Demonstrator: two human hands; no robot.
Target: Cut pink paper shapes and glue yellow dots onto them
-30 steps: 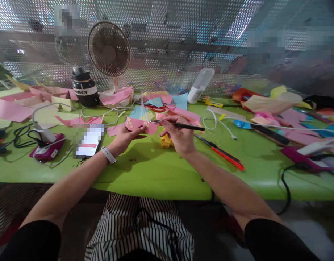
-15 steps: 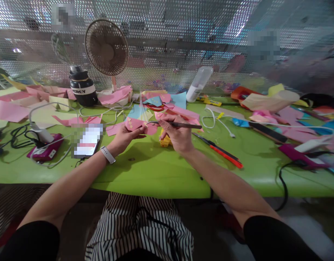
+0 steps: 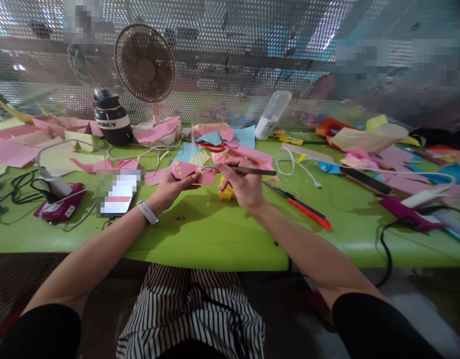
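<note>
While the left hand (image 3: 167,193) pinches the pink paper piece (image 3: 182,170) above the green tabletop (image 3: 215,239), the right hand (image 3: 249,189) grips a slim dark-handled tool (image 3: 258,171) pen-fashion, tip at the paper by the left fingertips. Judgement: bendy stock wants a steady pinch near the contact spot, light tip pressure, skin clear of the point. Yellow object (image 3: 226,194) just beside the right hand.

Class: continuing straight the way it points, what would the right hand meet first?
The right hand would probably meet the pink paper held by the left hand first, though depth is unclear.
</note>
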